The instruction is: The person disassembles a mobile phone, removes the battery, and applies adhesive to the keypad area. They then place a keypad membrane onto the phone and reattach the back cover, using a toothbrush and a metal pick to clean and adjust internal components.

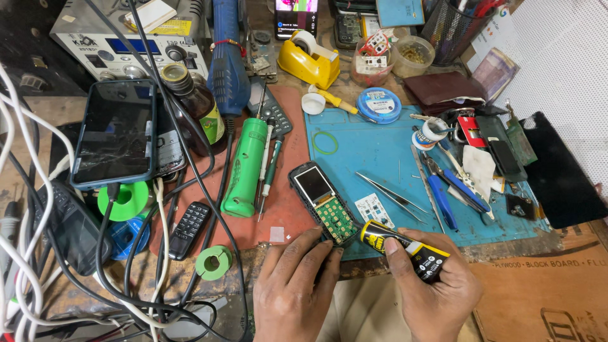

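An opened keypad phone (323, 201) with a small screen and a bare green circuit board lies tilted across the red mat (209, 190) and the blue mat (380, 158). My left hand (292, 282) grips its near end from below. My right hand (437, 288) holds a black and yellow glue tube (405, 246), whose tip points at the phone's lower right corner, touching or almost touching it.
Tweezers (392, 193) and blue-handled pliers (440, 196) lie on the blue mat. A green cylinder tool (244, 168), a cracked smartphone (115, 132), a brown bottle (196, 104), a yellow tape dispenser (307, 60), green spools and tangled cables crowd the left and back.
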